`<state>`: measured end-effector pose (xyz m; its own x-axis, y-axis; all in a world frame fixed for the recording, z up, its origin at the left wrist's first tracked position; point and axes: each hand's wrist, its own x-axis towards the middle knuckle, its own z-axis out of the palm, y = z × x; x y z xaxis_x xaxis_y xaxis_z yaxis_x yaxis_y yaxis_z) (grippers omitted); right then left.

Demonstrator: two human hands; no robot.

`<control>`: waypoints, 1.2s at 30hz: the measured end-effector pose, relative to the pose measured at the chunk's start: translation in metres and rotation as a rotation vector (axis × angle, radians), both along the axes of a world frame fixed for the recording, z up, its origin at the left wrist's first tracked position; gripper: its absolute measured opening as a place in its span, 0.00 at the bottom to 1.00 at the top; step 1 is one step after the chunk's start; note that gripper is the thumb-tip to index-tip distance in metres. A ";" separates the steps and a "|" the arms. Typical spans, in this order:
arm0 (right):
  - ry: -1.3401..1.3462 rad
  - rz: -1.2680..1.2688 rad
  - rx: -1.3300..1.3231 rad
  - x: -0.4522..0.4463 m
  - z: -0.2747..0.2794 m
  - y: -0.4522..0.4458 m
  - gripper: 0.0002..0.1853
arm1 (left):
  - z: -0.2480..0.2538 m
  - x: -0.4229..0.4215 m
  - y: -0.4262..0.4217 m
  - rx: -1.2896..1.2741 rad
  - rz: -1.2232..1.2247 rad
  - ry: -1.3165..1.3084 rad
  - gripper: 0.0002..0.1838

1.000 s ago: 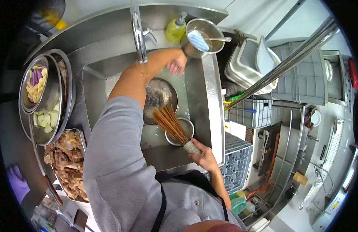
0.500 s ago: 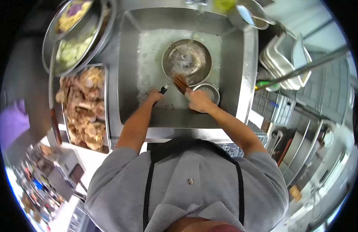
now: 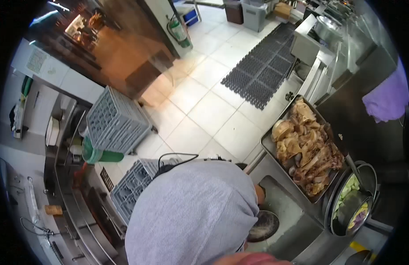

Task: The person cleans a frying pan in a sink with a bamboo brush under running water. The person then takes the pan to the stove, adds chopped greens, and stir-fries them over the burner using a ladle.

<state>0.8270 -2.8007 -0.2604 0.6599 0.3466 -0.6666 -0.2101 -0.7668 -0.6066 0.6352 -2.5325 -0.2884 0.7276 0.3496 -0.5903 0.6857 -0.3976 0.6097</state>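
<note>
The grey shirt (image 3: 191,212) fills the lower middle and blocks the view of both my hands. Only a sliver of bare arm (image 3: 259,194) shows at the shirt's right edge, so what either hand holds or touches is hidden. Beside the shirt, part of a round metal pan (image 3: 263,227) sits in the steel sink (image 3: 290,212). On the counter by the sink's edge lies a metal tray (image 3: 268,145) loaded with browned meat bones (image 3: 306,150).
Metal bowls (image 3: 376,176) of cut vegetables stand beside the tray. A purple cloth (image 3: 386,99) lies at far right. Grey dish racks (image 3: 118,119) stand on the left. Behind are a tiled floor (image 3: 200,97), a black mat (image 3: 264,66) and a fire extinguisher (image 3: 179,32).
The view has swung from the sink to the room behind. Both hands, the brown bristle brush and the black-handled tool have left sight; the sink is now partly covered by the shirt.
</note>
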 end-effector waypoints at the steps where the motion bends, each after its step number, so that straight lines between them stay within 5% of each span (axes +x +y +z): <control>1: 0.009 0.032 -0.021 0.000 -0.006 -0.005 0.22 | 0.003 -0.005 0.004 0.008 0.002 -0.002 0.19; 8: -0.022 0.301 -0.193 0.050 -0.081 -0.082 0.18 | 0.010 -0.008 0.005 0.007 0.048 -0.038 0.19; 10: -0.284 0.738 -0.505 0.024 -0.066 -0.050 0.20 | 0.014 -0.015 0.008 0.008 0.064 -0.017 0.19; 12: 0.053 0.420 -0.178 0.037 -0.030 -0.076 0.20 | 0.015 -0.013 0.003 0.007 0.052 -0.013 0.19; 14: 0.047 0.362 -0.144 0.036 -0.023 -0.062 0.17 | 0.017 -0.016 0.007 0.034 0.052 0.001 0.19; 20: -0.540 0.945 -0.494 0.042 0.076 -0.056 0.11 | -0.001 0.009 -0.037 0.000 -0.124 0.045 0.19; 23: -0.837 1.018 -0.600 0.042 0.043 -0.060 0.11 | -0.011 0.030 -0.028 0.024 -0.235 0.113 0.20; 26: -0.341 1.115 -0.788 -0.015 0.089 -0.020 0.12 | 0.001 0.035 -0.026 0.201 -0.428 0.300 0.14; 27: 0.003 0.995 -0.769 -0.033 0.104 0.007 0.18 | -0.007 0.039 -0.022 0.271 -0.423 0.329 0.13; 29: 0.236 0.403 -0.229 -0.028 0.076 0.033 0.18 | 0.000 0.050 -0.004 0.289 -0.454 0.304 0.12; 31: 0.607 -0.254 0.309 -0.004 0.028 0.036 0.15 | 0.007 0.036 -0.021 0.305 -0.499 0.319 0.11; 32: 0.540 -0.750 0.604 0.005 0.029 0.048 0.10 | 0.000 0.035 -0.018 0.221 -0.491 0.310 0.13; 35: 0.368 -0.968 0.566 -0.040 0.063 0.101 0.08 | 0.003 0.041 -0.018 0.267 -0.521 0.304 0.15; 36: 0.395 -0.827 0.493 -0.050 0.075 0.116 0.11 | 0.005 0.041 -0.023 0.340 -0.546 0.327 0.15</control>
<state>0.7768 -2.6850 -0.1849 0.5810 0.1775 -0.7943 -0.8092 0.0215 -0.5871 0.6764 -2.5552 -0.2830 0.6557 0.1893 -0.7309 0.4608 -0.8672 0.1888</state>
